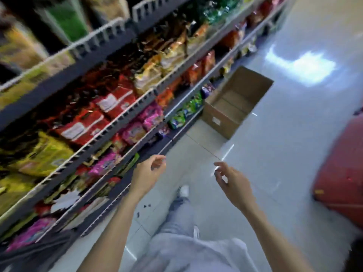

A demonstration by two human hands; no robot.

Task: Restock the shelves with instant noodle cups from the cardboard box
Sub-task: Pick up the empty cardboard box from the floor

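Note:
An open cardboard box point(222, 118) stands on the floor ahead, against the foot of the shelves point(110, 122). Its inside shows only bare cardboard; no noodle cups are visible in it. My left hand point(147, 173) hovers in front of the lowest shelves with loosely curled fingers and holds nothing. My right hand point(233, 183) floats over the aisle floor, fingers apart and empty. Both hands are well short of the box. The shelves on the left hold many bright snack and noodle packets, blurred by motion.
Pale glossy floor tiles point(284, 144) run down the aisle to the right of the shelves. A red object point(341, 173) sits at the right edge. My legs in light trousers and a white shoe point(183, 190) are below the hands.

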